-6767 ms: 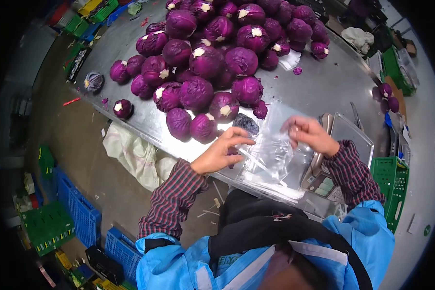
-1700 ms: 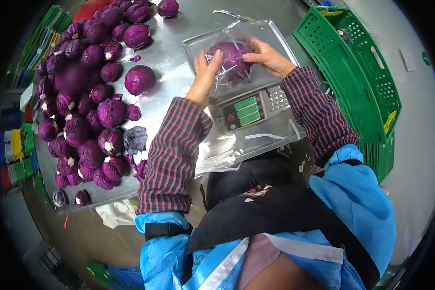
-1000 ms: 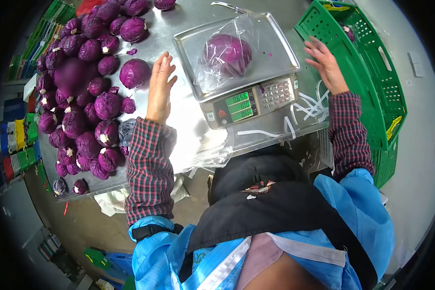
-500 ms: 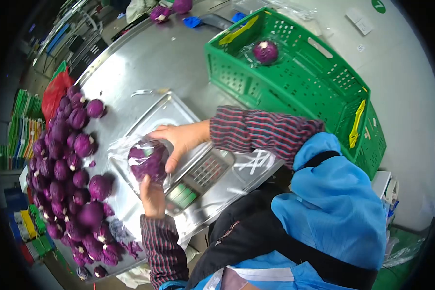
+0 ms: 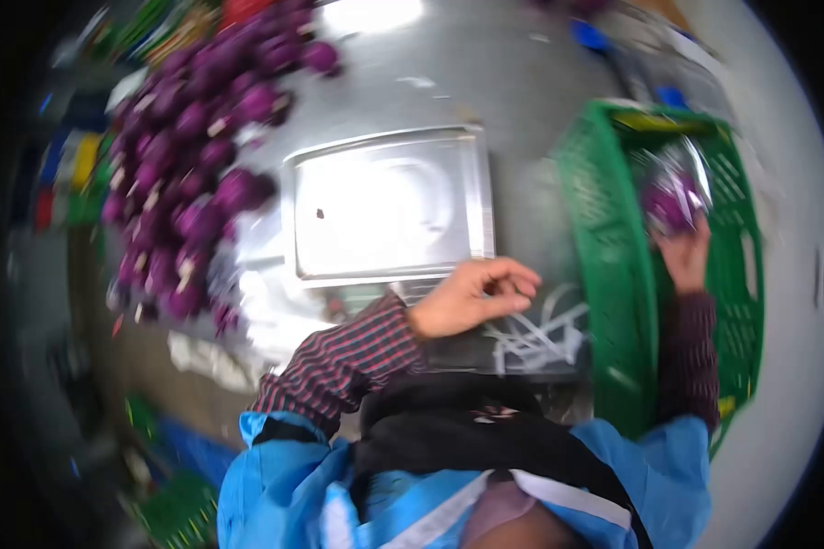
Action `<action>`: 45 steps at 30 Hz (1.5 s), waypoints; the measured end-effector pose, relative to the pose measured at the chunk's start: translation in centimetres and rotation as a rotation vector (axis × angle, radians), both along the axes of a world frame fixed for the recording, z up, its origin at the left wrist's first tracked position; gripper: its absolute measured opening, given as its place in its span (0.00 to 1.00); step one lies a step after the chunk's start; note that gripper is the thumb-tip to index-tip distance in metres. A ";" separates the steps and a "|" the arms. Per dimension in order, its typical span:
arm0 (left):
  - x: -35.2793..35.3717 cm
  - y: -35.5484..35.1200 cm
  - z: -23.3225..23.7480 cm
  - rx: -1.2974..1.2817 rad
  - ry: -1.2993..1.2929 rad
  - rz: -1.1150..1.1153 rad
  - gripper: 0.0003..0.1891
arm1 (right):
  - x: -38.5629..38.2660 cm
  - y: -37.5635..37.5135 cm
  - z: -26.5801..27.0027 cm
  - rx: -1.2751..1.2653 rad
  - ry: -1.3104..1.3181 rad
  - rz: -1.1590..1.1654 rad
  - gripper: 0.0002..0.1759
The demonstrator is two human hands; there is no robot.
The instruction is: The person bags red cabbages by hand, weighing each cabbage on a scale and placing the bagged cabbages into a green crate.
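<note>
Inside the green crate (image 5: 618,302), toward its far end, my right hand (image 5: 685,256) is closed on a purple cabbage (image 5: 670,199) in clear plastic film. Loose film stands up above the cabbage and catches the light. My left hand (image 5: 474,300) hovers over the near right corner of the scale (image 5: 389,215), empty, with its fingers loosely bent and the thumb apart. A small dark scrap (image 5: 319,213) lies on the scale's shiny pan. My left hand and sleeve partly cover the scale's display and keys.
A large heap of bare purple cabbages (image 5: 192,119) covers the left side of the metal table (image 5: 522,101). White strips (image 5: 545,339) lie between the scale and the crate. A blue-ended tool (image 5: 613,59) rests behind the crate.
The wrapped cabbage has gone from over the scale into the crate in my right hand. My left hand has let go of it and moved right. The view has turned.
</note>
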State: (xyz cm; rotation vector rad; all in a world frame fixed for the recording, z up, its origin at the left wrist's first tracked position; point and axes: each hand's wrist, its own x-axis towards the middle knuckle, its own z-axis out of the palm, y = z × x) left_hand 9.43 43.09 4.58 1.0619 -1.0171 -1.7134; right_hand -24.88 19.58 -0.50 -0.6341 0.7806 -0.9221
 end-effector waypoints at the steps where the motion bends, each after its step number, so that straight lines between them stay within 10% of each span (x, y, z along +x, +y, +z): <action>1: 1.2 2.0 -0.8 -0.078 -0.152 0.037 0.12 | -1.1 -0.2 -2.8 0.052 -0.071 -0.059 0.32; 5: 8.8 11.3 -3.6 0.015 -0.366 0.187 0.09 | -5.3 -3.1 -11.3 0.158 0.046 0.061 0.30; 8: 16.7 18.9 -5.5 0.021 -0.758 0.346 0.06 | -2.3 -5.4 -5.7 0.045 0.902 0.179 0.34; 9: 19.0 21.2 -6.0 0.058 -0.749 0.481 0.06 | -2.2 -7.5 -6.1 -0.633 1.054 0.104 0.39; 11: 23.2 24.8 -6.2 0.124 -1.038 0.519 0.07 | -3.3 -13.5 -4.6 -0.979 2.137 -0.104 0.43; 12: 24.9 25.9 -6.8 0.105 -1.116 0.487 0.08 | 1.6 -13.4 -0.2 -1.237 1.685 -0.037 0.43; 16: 30.7 29.1 -12.9 -0.196 -1.376 0.301 0.09 | 31.2 1.0 9.8 -0.972 0.900 0.227 0.35; 20: 34.4 30.6 -16.1 -0.141 -1.149 0.226 0.10 | 54.0 15.2 7.3 -0.930 0.679 0.733 0.41; 24: 34.9 30.7 -15.8 -0.318 -1.092 0.290 0.14 | 70.6 22.4 -1.7 -0.545 0.745 0.726 0.60; 35: 35.6 30.3 -17.6 -0.275 -1.133 0.236 0.07 | 72.1 23.9 -9.1 0.030 0.472 0.684 0.51; 37: 35.3 30.2 -17.5 -0.253 -1.156 0.201 0.07 | 73.0 25.2 -7.5 -0.071 0.583 0.739 0.53; 39: 35.5 29.7 -17.8 -0.343 -1.107 0.214 0.07 | 75.9 26.1 -7.1 -0.974 0.750 0.663 0.60; 45: 36.9 31.8 -11.2 -0.206 -0.957 0.417 0.05 | 81.7 26.5 -6.6 -1.137 0.968 0.741 0.61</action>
